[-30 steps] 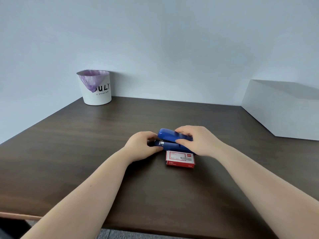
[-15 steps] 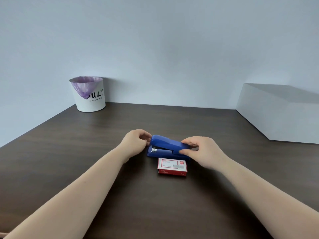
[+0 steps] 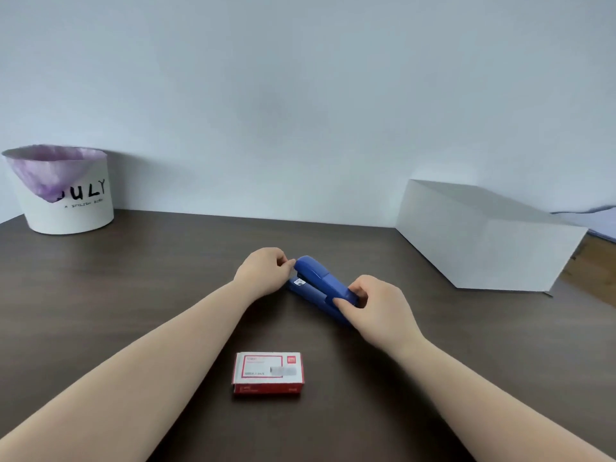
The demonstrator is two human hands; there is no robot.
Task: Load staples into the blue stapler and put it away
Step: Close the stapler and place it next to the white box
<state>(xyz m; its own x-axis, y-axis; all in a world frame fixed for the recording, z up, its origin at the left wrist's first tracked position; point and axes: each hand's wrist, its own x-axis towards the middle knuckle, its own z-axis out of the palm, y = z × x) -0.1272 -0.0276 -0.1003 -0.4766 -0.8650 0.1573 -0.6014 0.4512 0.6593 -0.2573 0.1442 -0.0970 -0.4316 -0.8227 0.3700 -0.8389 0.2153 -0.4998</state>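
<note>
The blue stapler (image 3: pixel 318 283) lies on the dark wooden table (image 3: pixel 133 295), angled from upper left to lower right. My left hand (image 3: pixel 265 273) pinches its front tip, where the top arm stands slightly raised off the base. My right hand (image 3: pixel 375 303) grips the rear hinge end with thumb and fingers. A red and white staple box (image 3: pixel 268 371) lies closed on the table nearer to me, apart from both hands.
A white bucket (image 3: pixel 66 198) with a purple liner stands at the back left by the wall. A large white box (image 3: pixel 480 238) sits at the back right. A lighter wooden surface (image 3: pixel 593 275) shows beyond that box.
Both hands have carried the stapler farther from the staple box and turned it so its rear points toward the lower right. The view has shifted closer and to the right.
</note>
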